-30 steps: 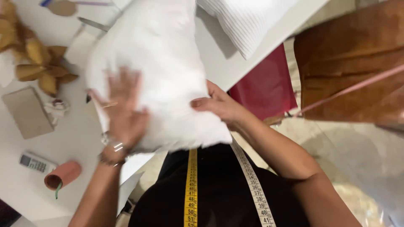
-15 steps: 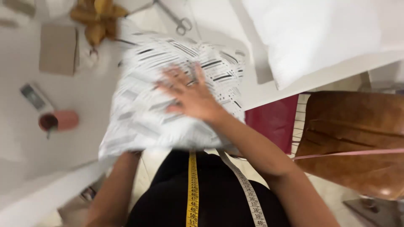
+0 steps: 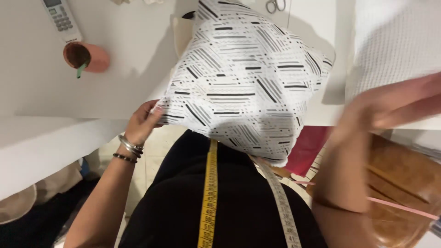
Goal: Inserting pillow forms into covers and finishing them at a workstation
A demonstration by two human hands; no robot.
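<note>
At table edge: left hand (image 3: 140, 123) gripping patterned cushion (image 3: 248, 82)

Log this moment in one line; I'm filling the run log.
left hand: grips corner of patterned cushion | right hand: blurred, off cushion, grip empty | cushion: over table edge

The patterned cushion (image 3: 248, 82) fills the middle of the white table (image 3: 69, 96), overhanging its near edge against the person's body. Left of it, bare tabletop lies open up to the pink cup (image 3: 86, 57) and the remote control (image 3: 61, 18) at the far left. On the right a white textured pillow (image 3: 390, 46) crowds the corner. Scissors (image 3: 274, 5) lie just beyond the cushion's far edge.
</note>
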